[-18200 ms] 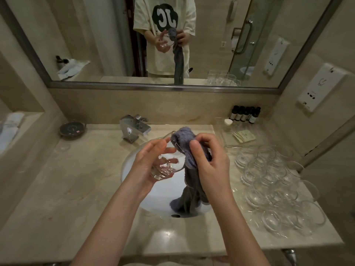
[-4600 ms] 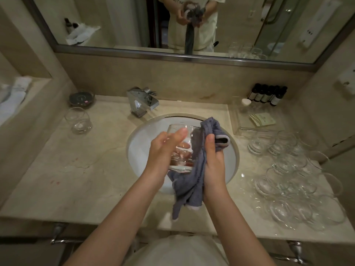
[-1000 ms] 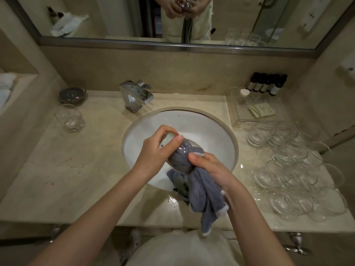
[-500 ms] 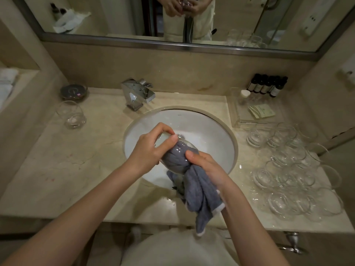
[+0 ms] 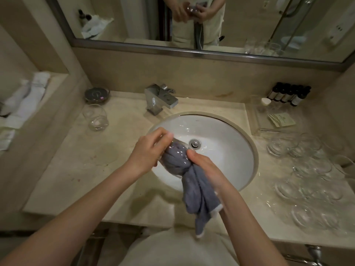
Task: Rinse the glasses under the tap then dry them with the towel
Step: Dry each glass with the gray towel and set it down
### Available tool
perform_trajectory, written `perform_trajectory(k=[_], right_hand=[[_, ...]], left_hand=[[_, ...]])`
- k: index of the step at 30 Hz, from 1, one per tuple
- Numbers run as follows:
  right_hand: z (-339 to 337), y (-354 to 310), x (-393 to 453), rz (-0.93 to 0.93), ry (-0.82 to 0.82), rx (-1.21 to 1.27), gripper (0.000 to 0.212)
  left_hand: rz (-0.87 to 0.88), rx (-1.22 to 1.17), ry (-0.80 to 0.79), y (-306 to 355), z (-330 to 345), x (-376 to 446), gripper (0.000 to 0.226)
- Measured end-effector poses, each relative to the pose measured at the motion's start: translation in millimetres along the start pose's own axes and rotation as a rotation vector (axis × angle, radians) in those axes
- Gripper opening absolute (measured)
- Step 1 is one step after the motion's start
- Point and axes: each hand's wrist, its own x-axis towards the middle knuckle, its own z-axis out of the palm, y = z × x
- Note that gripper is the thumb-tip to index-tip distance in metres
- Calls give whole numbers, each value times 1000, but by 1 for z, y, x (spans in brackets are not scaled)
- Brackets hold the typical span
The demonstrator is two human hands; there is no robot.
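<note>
Over the white sink point(image 5: 226, 131), my left hand point(image 5: 148, 150) grips a clear glass point(image 5: 177, 163) lying on its side, mouth toward me. The grey towel point(image 5: 197, 192) is stuffed into the glass and its loose end hangs down past the counter edge. My right hand point(image 5: 207, 169) holds the towel at the glass's mouth. The chrome tap point(image 5: 160, 99) behind the basin shows no running water. One clear glass point(image 5: 95, 117) stands alone on the counter at the left. Several more glasses point(image 5: 307, 175) crowd the counter at the right.
A dark round dish point(image 5: 96, 94) sits behind the lone glass. Small dark bottles point(image 5: 288, 94) and a clear tray point(image 5: 272, 120) with a packet stand at the back right. White folded towels point(image 5: 26, 98) lie on the left ledge. A mirror point(image 5: 211, 22) spans the back wall.
Over the last second the glass and both hands stayed over the basin, with the towel kept inside the glass; my view shifted slightly. Earlier the towel wiped the glass from outside.
</note>
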Motion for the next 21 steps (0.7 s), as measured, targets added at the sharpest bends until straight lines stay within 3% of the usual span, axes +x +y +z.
perform_trajectory(k=[2, 3, 6, 8, 10, 12, 14, 16, 17, 19, 21], right_hand=[[12, 1, 7, -52, 91, -205, 25], [18, 1, 10, -53, 94, -265, 25], [30, 0, 13, 33, 5, -194, 26], [35, 0, 12, 141, -75, 83, 33], [44, 7, 12, 133, -138, 215, 38], [47, 19, 19, 56, -116, 123, 40], [52, 28, 27, -38, -57, -138, 50], [60, 35, 38, -75, 19, -332, 36], [67, 37, 41, -73, 26, -373, 31], [76, 41, 47, -38, 28, -277, 48], [80, 44, 44, 117, 3, -37, 61]], left_hand=[[-471, -174, -57, 0, -7, 8, 46], [-525, -149, -76, -3, -9, 11, 49], [-251, -123, -1, -11, -19, 10, 67], [8, -149, 22, -15, -30, 3, 55], [184, -68, -1, -18, -43, -1, 44], [166, -25, -61, -17, -56, 1, 44], [-94, -94, -173, -10, -68, 8, 43], [-328, -79, -189, -9, -76, 14, 47], [-329, -47, -143, -15, -78, 16, 43], [-150, -21, -18, -26, -84, 13, 30], [215, 41, 31, -36, -96, 6, 23]])
